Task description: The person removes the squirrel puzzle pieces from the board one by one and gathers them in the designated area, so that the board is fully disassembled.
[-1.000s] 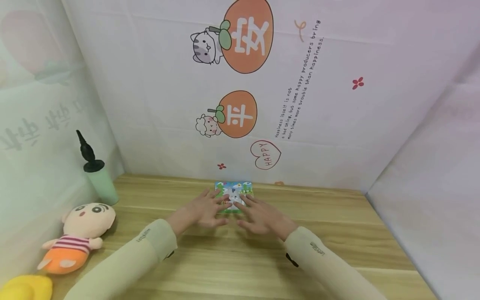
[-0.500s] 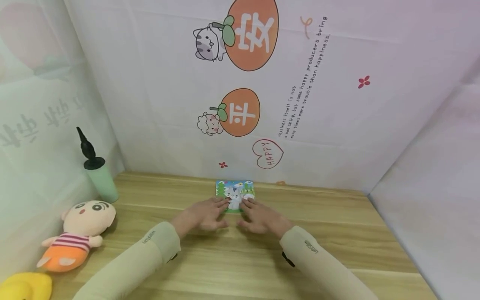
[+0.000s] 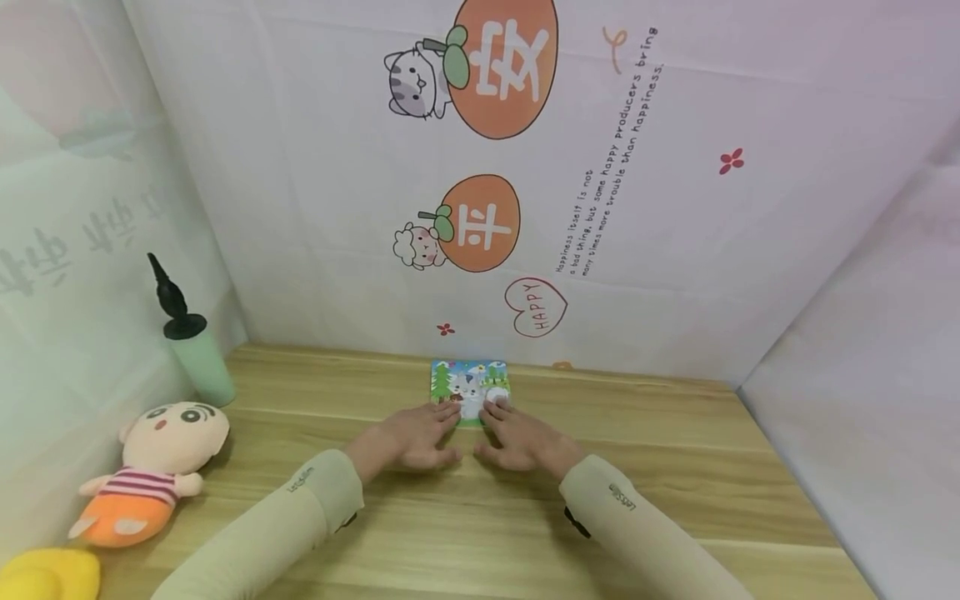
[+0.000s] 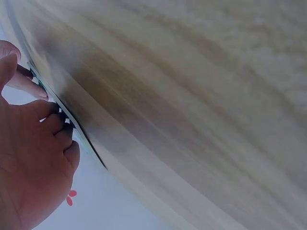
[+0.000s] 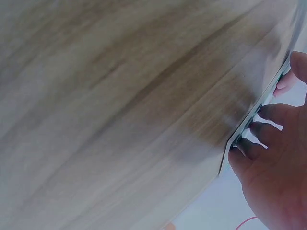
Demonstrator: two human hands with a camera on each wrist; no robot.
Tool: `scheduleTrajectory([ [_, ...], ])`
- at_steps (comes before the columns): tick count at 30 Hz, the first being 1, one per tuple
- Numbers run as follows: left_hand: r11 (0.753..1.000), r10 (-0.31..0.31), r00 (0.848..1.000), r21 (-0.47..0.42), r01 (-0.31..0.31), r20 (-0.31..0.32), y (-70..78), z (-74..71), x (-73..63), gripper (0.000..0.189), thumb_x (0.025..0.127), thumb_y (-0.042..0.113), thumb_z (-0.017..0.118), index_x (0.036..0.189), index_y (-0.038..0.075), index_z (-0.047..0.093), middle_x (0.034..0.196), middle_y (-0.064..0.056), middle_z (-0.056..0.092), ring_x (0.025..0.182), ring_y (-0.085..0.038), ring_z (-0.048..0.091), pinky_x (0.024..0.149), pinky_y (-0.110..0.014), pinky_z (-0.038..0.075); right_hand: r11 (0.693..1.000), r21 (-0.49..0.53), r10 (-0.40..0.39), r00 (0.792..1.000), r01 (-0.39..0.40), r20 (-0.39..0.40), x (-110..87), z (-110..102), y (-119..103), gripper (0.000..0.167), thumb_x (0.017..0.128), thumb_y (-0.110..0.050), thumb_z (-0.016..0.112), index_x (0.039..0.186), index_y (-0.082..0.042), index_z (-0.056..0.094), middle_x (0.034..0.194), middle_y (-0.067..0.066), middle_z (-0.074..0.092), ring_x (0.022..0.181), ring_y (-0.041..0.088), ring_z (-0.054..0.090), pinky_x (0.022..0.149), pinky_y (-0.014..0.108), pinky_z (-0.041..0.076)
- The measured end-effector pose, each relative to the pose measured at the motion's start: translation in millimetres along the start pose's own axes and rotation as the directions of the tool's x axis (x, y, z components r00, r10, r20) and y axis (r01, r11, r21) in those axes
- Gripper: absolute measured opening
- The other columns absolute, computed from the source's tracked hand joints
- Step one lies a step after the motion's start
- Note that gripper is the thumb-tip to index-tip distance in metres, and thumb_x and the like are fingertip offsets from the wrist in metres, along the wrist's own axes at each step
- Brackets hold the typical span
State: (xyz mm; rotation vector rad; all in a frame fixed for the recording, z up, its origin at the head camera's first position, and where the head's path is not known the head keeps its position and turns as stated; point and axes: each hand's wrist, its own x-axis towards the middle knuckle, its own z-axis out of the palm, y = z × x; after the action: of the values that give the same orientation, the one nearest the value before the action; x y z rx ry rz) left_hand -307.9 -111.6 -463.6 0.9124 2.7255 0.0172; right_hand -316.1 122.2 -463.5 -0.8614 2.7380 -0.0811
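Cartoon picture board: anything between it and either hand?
Nothing visible. Fingertips of the left hand and right hand touch the near part of the cartoon picture board directly. The plush doll and mint-green pump are well off to the left.

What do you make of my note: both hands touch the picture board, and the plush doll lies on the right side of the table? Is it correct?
Not quite: the plush doll lies on the left side of the table, as the head view shows. The rest stands: left hand and right hand both touch the picture board.
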Motion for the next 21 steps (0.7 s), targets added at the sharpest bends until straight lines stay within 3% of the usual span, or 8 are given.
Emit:
scheduleTrajectory([
  [13,1.000,-0.014,1.000,-0.012,0.014,0.013,2.0,1.9,-5.0,0.080,0.105,0.063,0.038,0.165,0.011,0.027,0.176,-0.004,0.019,0.164,-0.025,0.021,0.135,-0.041,0.025,1.000,-0.023,0.002,1.000,-0.001,0.009,-4.6,1,-3,0.077,0.106,-0.060,0.041,0.164,-0.009,0.030,0.175,0.010,0.023,0.164,0.032,0.019,0.134,0.047,0.025],
  [21,0.999,0.024,1.000,0.031,-0.025,0.020,2.5,7.2,-23.8,0.082,0.104,0.066,0.037,0.165,0.012,0.029,0.176,-0.003,0.020,0.164,-0.025,0.023,0.134,-0.040,0.027,0.997,-0.064,-0.042,0.999,0.044,0.033,-21.2,4,-14,0.074,0.106,-0.061,0.040,0.164,-0.016,0.032,0.175,0.007,0.024,0.164,0.030,0.020,0.133,0.047,0.028],
])
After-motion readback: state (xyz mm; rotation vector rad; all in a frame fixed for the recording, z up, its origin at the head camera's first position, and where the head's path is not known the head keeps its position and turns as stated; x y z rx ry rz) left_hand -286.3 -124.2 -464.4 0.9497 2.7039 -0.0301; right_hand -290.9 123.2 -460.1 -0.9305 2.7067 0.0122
